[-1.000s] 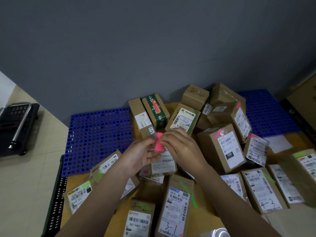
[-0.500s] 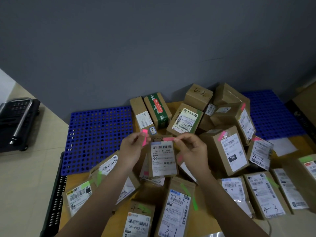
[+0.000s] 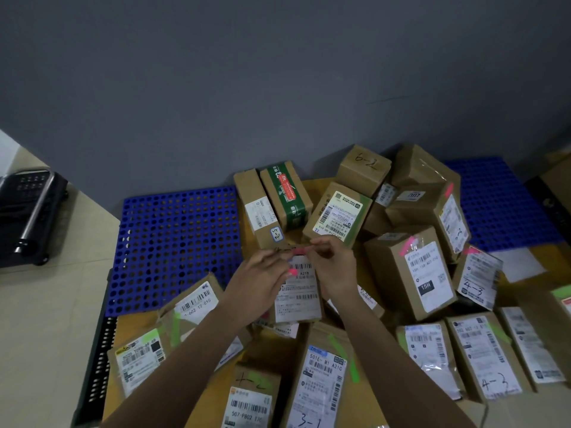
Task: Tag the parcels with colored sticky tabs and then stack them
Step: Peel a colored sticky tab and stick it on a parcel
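While pinched, pink tab atop parcel

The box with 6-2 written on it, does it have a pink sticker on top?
No, the box marked 6-2 shows a bare brown top bearing only the handwritten number.

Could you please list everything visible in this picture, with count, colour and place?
Parcels: more than a dozen, brown cardboard with white labels, heaped on the middle and right of the work surface; several carry pink or green tabs.
Green-wrapped parcel: one, green, back of the heap near the wall.
Centre parcel: one, brown, under both hands.
Pink sticky tab: one, pink, on the centre parcel's top edge.
Blue pallets: two, blue, perforated, left and back right.
Black device: one, black, far left on the floor.
Left hand: one, holds pink tabs beside the label.
Right hand: one, its grip pinches the pink sticky tab.
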